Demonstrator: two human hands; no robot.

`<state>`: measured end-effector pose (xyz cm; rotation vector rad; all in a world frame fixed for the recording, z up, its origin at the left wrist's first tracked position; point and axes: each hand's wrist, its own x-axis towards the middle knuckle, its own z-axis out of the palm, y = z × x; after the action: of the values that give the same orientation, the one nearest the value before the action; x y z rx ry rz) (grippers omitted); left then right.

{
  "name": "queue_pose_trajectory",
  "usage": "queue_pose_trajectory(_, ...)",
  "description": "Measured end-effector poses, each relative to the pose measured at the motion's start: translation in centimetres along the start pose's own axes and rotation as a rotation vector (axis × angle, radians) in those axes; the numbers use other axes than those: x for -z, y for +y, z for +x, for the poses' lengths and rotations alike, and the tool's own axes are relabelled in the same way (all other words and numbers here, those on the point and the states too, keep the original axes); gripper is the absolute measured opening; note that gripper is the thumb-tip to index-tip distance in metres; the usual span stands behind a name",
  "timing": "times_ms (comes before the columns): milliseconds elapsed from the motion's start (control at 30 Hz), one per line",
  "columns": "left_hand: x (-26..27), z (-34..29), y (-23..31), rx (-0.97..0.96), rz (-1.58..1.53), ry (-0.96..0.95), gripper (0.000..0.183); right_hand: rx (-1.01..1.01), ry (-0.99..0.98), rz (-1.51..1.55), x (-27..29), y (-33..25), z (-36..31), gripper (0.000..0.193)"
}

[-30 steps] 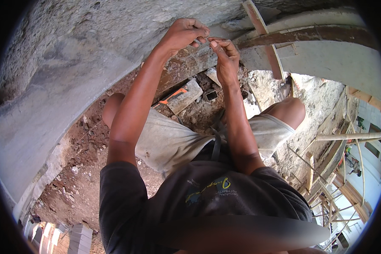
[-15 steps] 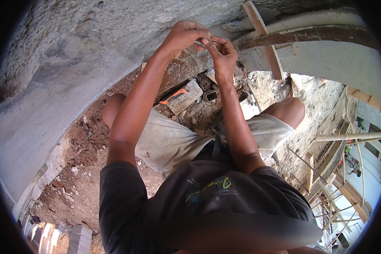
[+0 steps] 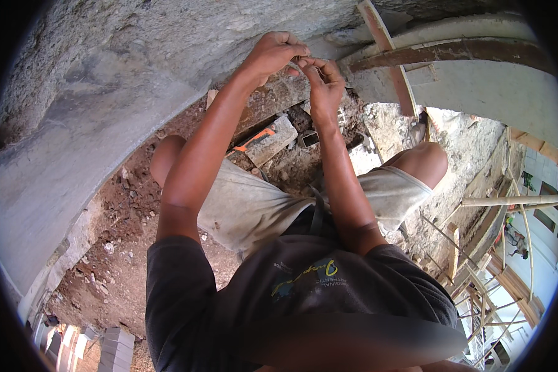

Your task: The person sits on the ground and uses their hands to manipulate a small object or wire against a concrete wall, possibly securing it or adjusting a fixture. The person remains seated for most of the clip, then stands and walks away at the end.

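Both my arms reach forward over my bent knees, and my hands meet fingertip to fingertip in front of the rough wall. My left hand (image 3: 273,54) is closed in a pinch, palm turned inward. Against its fingertips my right hand (image 3: 326,84) pinches too, thumb and forefinger together. Whatever lies between the fingers is too small and too covered to name. Below the hands, on the ground, an orange-and-black tool (image 3: 254,140) lies along a grey block (image 3: 274,142). Beside it sits a small dark square object (image 3: 308,139).
A rough grey concrete wall (image 3: 124,80) rises ahead and to my left. Timber boards (image 3: 387,59) cross at the upper right, close to my right hand. Brown rubble soil (image 3: 127,248) surrounds me. Poles (image 3: 508,201) and a distant person (image 3: 516,242) are at the far right.
My right hand has shifted slightly left, closer against the left fingertips. The left hand has hardly moved, and the tools on the ground stay put.
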<state>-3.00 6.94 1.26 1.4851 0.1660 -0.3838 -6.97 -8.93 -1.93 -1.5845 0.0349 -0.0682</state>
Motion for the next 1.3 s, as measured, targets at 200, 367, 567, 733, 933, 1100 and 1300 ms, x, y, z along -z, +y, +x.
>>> queue_pose_trajectory(200,0.7,0.1,0.3,0.043,-0.063,-0.005,0.026,-0.051,-0.082,0.257,0.6,0.4,0.1,0.015)
queue_pose_trajectory(367,0.5,0.3,0.3,0.05,-0.118,-0.059,0.026,-0.035,0.008,-0.053,-0.3,-0.4,0.1,0.018)
queue_pose_trajectory(567,0.2,0.2,0.3,0.047,-0.093,-0.061,0.024,0.111,0.078,-0.305,-0.2,-0.8,-0.2,0.014)
queue_pose_trajectory(733,0.2,0.1,0.5,0.071,-0.06,-0.094,0.022,-0.028,-0.047,0.09,0.7,-0.2,0.3,0.009)
queue_pose_trajectory(933,0.0,0.1,0.3,0.089,-0.076,-0.142,0.021,-0.125,-0.202,0.367,1.9,0.2,0.8,0.008)
queue_pose_trajectory(1100,0.2,0.5,0.2,0.089,-0.066,-0.109,0.022,-0.137,-0.171,0.3,1.7,0.5,1.1,0.013)
queue_pose_trajectory(1300,0.4,0.4,0.3,0.125,-0.058,-0.123,0.021,-0.091,-0.118,0.15,1.7,-0.5,1.3,0.008)
